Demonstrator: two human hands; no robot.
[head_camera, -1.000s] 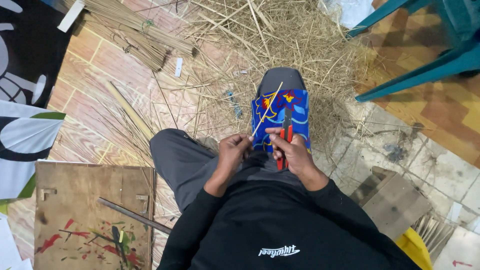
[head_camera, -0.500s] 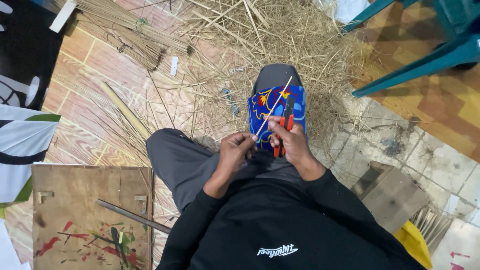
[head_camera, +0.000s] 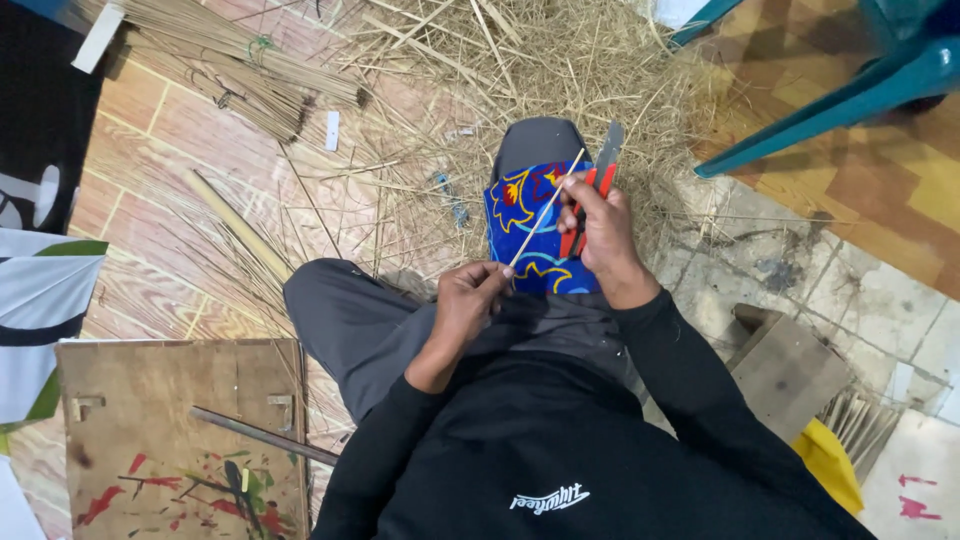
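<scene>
Two grips closed | left hand (head_camera: 470, 300) pinches stick (head_camera: 545, 210) low end | right hand (head_camera: 598, 232) holds knife (head_camera: 590, 195) against it

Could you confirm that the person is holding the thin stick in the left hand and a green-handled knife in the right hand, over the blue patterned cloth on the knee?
Not quite: the head view shows the knife has a red handle, not green. The rest holds: the left hand pinches the thin stick, the right hand grips the knife, over the blue patterned cloth on the knee.
</scene>
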